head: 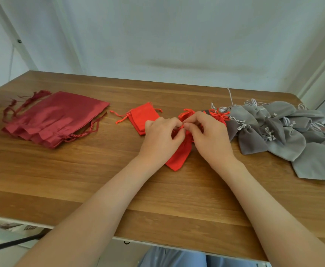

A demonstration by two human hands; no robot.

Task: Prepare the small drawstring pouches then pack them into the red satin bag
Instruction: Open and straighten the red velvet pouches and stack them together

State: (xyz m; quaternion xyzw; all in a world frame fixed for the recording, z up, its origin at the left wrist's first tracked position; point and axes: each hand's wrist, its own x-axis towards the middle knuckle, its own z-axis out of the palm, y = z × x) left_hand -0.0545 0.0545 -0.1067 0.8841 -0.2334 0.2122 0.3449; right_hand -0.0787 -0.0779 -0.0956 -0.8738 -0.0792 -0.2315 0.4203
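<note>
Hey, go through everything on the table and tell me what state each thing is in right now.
red pouch: lower end on the table, top pinched
left hand: pinches the pouch top
right hand: pinches the pouch top
flat red pouches: stacked, uncinched
tied red pouches: heaped, necks cinched
grey pouches: heaped, necks cinched
red satin bags: stacked flat, cords loose

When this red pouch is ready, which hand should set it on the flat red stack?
Probably the left hand. Both hold the red pouch, but the flat red stack lies just beside that hand; the right hand sits by the grey pouches.
</note>
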